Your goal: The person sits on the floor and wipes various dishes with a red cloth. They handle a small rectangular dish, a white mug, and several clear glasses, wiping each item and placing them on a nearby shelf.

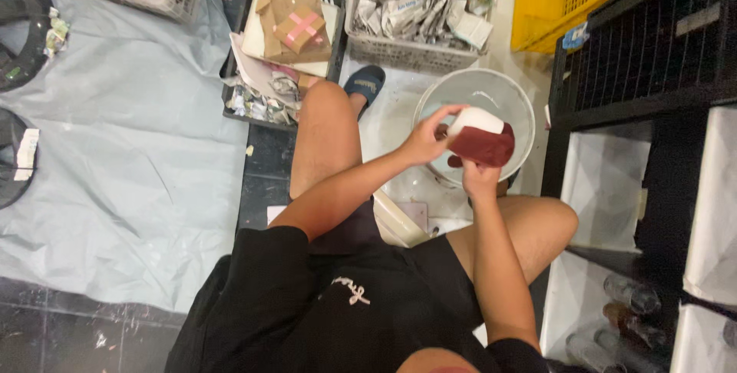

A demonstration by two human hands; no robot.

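Right hand [477, 176]: gripping from below a dark red cloth [484, 145] wrapped about a smooth white rounded object [476, 119], right of frame centre. Left hand [426, 139]: closing on the object's left end, fingers reaching over its top. Object's long axis is running left-right between both hands, hanging above a round pale grey basin [510, 97]. A grey basket of crumpled paper [418, 4] is sitting at upper centre.

head cam | looks steeply down | close over lap; floor beyond
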